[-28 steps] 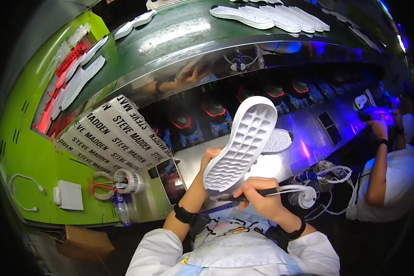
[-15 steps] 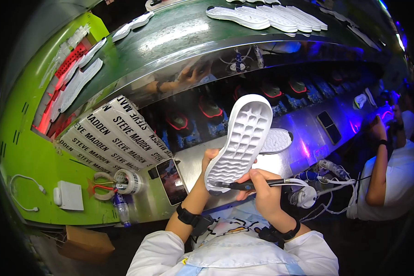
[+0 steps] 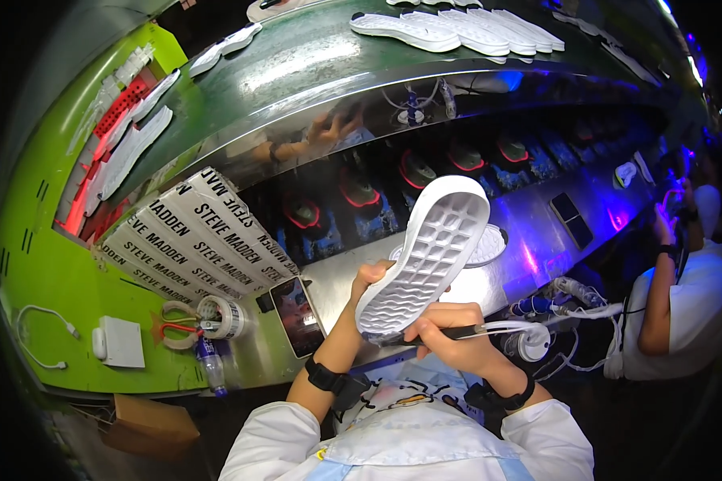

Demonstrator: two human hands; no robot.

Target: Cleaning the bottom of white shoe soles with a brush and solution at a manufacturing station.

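A white shoe sole [image 3: 425, 255] is held up in front of me, its waffle-patterned face toward me and its upper end leaning right. My left hand [image 3: 367, 282] grips its left edge, with most of the fingers hidden behind it. My right hand [image 3: 456, 341] is closed around a black pen-like tool [image 3: 460, 330] with white cables running off to the right. The tool's tip is at the lower end of the sole; whether it touches cannot be made out. Behind the held sole, another white sole [image 3: 489, 245] lies on the metal bench [image 3: 501, 280].
A printed white box [image 3: 196, 240], tape roll [image 3: 223, 318], phone [image 3: 298, 315] and plastic bottle [image 3: 211, 367] stand left. More soles [image 3: 449, 32] lie on the green conveyor [image 3: 313, 60]. Coiled cables [image 3: 569, 309], a black phone-like device [image 3: 571, 220] and a co-worker [image 3: 674, 297] are right.
The sole has shifted slightly right and down and tilted further right. My right hand has turned, and the tool's tip has moved from the sole's lower left face toward its bottom edge.
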